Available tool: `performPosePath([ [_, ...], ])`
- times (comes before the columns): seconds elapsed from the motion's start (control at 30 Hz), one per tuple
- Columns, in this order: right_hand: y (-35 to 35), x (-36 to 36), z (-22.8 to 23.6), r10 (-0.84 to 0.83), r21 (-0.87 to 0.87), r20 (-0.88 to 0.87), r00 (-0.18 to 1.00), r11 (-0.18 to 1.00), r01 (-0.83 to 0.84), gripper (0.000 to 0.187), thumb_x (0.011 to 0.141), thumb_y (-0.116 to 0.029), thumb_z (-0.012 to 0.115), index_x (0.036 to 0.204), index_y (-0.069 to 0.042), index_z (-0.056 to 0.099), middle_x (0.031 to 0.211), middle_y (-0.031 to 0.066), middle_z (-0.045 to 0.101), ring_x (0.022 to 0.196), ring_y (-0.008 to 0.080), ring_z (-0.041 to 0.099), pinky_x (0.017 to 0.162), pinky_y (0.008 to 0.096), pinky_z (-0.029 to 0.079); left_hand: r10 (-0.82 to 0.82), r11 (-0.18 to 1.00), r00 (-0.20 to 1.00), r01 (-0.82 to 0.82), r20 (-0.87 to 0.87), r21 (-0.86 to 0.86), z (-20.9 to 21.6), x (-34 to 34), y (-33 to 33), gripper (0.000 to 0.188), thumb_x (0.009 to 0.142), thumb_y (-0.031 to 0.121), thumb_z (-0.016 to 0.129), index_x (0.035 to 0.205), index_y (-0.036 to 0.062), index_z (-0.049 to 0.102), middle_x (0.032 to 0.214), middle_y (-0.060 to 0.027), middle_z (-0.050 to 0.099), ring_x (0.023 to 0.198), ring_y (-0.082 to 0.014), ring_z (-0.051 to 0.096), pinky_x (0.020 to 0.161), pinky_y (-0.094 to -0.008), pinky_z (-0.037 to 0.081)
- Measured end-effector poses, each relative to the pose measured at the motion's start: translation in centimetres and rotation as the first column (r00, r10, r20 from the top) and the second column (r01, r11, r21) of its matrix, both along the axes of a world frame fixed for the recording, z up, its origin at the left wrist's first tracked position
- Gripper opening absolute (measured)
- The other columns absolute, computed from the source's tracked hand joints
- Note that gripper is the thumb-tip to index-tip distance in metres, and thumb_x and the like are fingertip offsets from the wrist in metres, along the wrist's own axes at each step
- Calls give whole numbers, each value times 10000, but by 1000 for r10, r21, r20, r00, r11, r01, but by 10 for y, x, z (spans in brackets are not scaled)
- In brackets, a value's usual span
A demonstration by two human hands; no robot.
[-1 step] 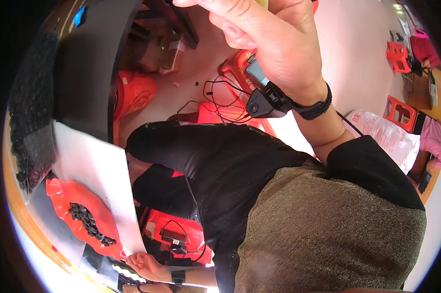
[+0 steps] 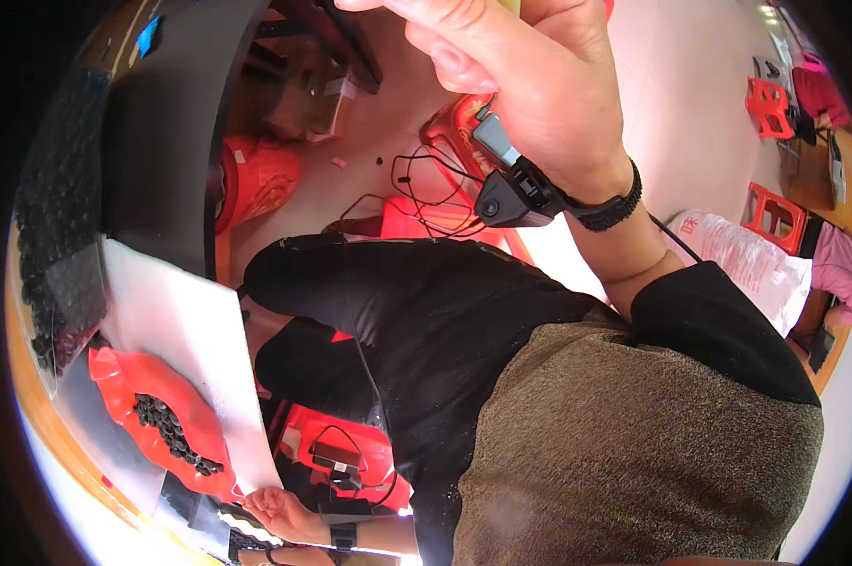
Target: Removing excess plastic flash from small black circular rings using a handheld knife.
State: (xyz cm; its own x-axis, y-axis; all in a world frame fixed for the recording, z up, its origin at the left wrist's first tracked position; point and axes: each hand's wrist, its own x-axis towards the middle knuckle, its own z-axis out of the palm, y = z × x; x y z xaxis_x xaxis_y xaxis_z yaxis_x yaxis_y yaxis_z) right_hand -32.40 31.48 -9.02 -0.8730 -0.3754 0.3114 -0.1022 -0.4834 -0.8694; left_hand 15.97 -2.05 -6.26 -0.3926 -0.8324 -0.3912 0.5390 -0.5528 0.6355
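Raised close to the camera, my right hand [image 2: 530, 75] is cut off by the top edge. Its fingers are partly curled, with one stretched to the left. A sliver of something pale yellow [image 2: 507, 6] shows between the fingers; I cannot make out what it is. A black strap holds a small wrist camera [image 2: 501, 200] on that wrist. My left hand is not in view. Far from my raised hand, a red wavy-rimmed dish [image 2: 200, 406] holds small dark pieces [image 2: 173, 434], beside a white sheet [image 2: 181, 321] on the table.
A neighbour's fisted hand [image 2: 280, 514] rests by the dish, its strapped forearm passing behind my lap. Dark pieces [image 2: 58, 217] lie heaped beyond the black table surface [image 2: 167, 141]. Red stools [image 2: 388, 453] hold devices and cables. A printed white sack [image 2: 737, 264] stands at right.
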Motion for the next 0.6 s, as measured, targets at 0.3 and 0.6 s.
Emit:
performPosePath([
  [0.3,19,4,-4,-44,-82,-46,998,996,40,202,986,-105,669,1131,33,698,1017,77,738,905,98,676,761,208,526,-163,986,986,163,-29,18,-3,10,-17,219,1092,227,444,976,54,513,721,-16,416,616,-130,407,552,-261,349],
  [0.6,-15,33,31,33,75,-132,991,997,-23,173,991,-110,667,1072,36,714,937,18,717,838,46,620,713,187,486,-155,852,979,199,131,-484,-6,-8,40,147,1041,160,549,1067,19,585,837,-30,512,735,-131,489,683,-241,418],
])
